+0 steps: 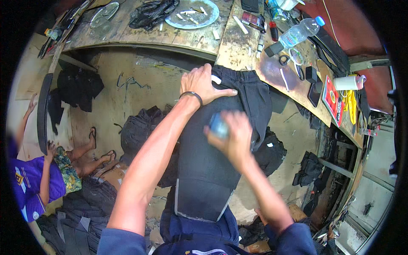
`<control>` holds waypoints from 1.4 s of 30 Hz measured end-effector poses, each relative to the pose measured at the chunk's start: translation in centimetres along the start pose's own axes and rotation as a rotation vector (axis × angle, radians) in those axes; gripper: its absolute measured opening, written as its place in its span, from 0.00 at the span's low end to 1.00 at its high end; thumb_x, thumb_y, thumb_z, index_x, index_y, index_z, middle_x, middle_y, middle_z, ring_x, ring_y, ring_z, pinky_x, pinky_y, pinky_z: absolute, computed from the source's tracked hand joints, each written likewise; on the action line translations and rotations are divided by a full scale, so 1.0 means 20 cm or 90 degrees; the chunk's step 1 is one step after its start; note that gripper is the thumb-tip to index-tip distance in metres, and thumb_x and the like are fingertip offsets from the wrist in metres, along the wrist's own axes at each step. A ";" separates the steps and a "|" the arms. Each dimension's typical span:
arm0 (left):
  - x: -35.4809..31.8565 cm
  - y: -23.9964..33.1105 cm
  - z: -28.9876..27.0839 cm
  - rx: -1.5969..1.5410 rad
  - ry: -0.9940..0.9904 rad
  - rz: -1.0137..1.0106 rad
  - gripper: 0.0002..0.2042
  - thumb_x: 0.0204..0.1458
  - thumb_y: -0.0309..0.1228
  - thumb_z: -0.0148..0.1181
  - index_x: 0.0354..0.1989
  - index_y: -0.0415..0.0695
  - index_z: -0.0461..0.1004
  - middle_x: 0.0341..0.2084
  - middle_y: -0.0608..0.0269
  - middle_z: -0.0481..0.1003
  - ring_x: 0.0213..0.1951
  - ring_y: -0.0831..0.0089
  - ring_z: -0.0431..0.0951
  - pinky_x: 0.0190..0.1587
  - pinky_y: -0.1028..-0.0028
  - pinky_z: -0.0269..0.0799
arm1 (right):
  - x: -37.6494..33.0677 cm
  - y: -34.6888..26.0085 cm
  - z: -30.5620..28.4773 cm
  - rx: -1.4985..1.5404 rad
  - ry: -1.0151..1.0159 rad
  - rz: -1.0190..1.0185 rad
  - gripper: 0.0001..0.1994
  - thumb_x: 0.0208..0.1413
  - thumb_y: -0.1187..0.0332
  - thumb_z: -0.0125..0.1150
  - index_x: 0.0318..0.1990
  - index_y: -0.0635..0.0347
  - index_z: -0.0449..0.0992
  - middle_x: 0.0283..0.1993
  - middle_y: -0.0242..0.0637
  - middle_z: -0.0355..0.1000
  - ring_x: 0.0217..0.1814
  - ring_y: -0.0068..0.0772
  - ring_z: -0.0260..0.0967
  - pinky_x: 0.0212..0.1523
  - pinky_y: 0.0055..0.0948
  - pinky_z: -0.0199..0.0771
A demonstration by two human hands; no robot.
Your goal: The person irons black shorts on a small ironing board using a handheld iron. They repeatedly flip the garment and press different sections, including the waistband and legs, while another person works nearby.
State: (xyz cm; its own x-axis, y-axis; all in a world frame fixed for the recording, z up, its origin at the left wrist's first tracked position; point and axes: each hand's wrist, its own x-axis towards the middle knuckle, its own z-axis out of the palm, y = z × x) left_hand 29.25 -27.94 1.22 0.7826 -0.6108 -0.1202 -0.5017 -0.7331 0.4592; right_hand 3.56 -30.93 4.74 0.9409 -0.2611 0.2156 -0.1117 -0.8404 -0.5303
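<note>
Black trousers (208, 140) lie stretched from the table edge down toward my lap, their elastic-looking waistband at the far end. My left hand (202, 85) presses on the upper left of the cloth, thumb stretched out to the right; a small white piece (216, 79) shows beside its fingers. Over the middle of the trousers, my right hand (236, 131) is closed around a small translucent blue object (219, 126). Motion blurs both that hand and the object, so its kind is unclear. A grey-edged panel (202, 199) crosses the near end of the cloth.
On the wooden table (191, 40) stand a plate with cigarette butts (193, 15), a black plastic bag (151, 15), a plastic bottle (299, 32) and a phone (314, 93). Heaps of black garments (142, 131) cover parts of the floor. At left sits another person (38, 182).
</note>
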 end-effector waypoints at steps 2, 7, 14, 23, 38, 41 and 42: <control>0.00 0.01 -0.01 -0.009 0.003 -0.008 0.52 0.31 0.80 0.74 0.49 0.39 0.77 0.45 0.44 0.84 0.51 0.48 0.85 0.56 0.50 0.78 | -0.06 -0.03 0.00 0.005 -0.012 -0.029 0.25 0.40 0.56 0.89 0.42 0.59 0.83 0.40 0.42 0.78 0.43 0.49 0.76 0.47 0.46 0.78; 0.00 0.00 0.00 0.007 -0.019 -0.009 0.54 0.30 0.81 0.72 0.49 0.38 0.78 0.44 0.44 0.84 0.51 0.48 0.85 0.56 0.50 0.78 | 0.00 0.01 -0.09 0.040 0.006 -0.020 0.24 0.41 0.55 0.88 0.40 0.57 0.83 0.34 0.39 0.76 0.36 0.48 0.75 0.41 0.48 0.79; -0.03 -0.02 0.06 -0.019 0.073 0.027 0.56 0.32 0.83 0.70 0.50 0.37 0.77 0.44 0.42 0.84 0.48 0.45 0.86 0.53 0.50 0.82 | -0.24 -0.05 -0.12 0.141 -0.103 0.173 0.25 0.43 0.56 0.88 0.42 0.61 0.83 0.41 0.41 0.79 0.47 0.43 0.78 0.51 0.43 0.79; -0.31 -0.19 0.08 -0.427 0.415 0.040 0.37 0.69 0.56 0.62 0.72 0.35 0.67 0.68 0.39 0.70 0.70 0.49 0.70 0.74 0.56 0.64 | 0.05 0.66 -0.26 0.326 -0.041 0.576 0.37 0.67 0.39 0.56 0.67 0.66 0.80 0.64 0.53 0.79 0.62 0.43 0.78 0.64 0.40 0.75; -2.03 -0.44 0.16 -0.514 -0.243 -0.173 0.30 0.76 0.45 0.53 0.74 0.31 0.64 0.65 0.41 0.76 0.69 0.56 0.75 0.69 0.62 0.69 | -1.00 0.10 -0.11 0.456 -0.117 0.497 0.27 0.70 0.45 0.59 0.49 0.64 0.85 0.43 0.38 0.82 0.47 0.26 0.72 0.51 0.35 0.75; -2.37 -0.54 0.03 -0.524 -0.683 -0.267 0.34 0.70 0.36 0.66 0.78 0.34 0.59 0.61 0.51 0.78 0.63 0.66 0.78 0.64 0.63 0.74 | -1.51 -0.10 -0.12 0.423 -0.322 0.593 0.52 0.67 0.33 0.60 0.74 0.83 0.63 0.78 0.67 0.64 0.81 0.60 0.63 0.81 0.44 0.61; -2.49 -0.55 0.04 -0.791 -0.439 -0.302 0.39 0.68 0.32 0.68 0.81 0.37 0.52 0.61 0.54 0.78 0.58 0.69 0.79 0.61 0.64 0.76 | -1.66 -0.18 -0.14 0.458 -0.340 0.649 0.52 0.66 0.31 0.59 0.73 0.81 0.67 0.75 0.68 0.68 0.80 0.60 0.66 0.80 0.43 0.63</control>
State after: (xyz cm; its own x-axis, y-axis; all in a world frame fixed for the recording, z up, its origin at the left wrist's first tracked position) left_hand -4.43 10.27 1.45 0.2780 -0.6726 -0.6858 0.6440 -0.3992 0.6526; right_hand -28.21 -20.50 1.85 0.5676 -0.2598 -0.7813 -0.7914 0.0895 -0.6047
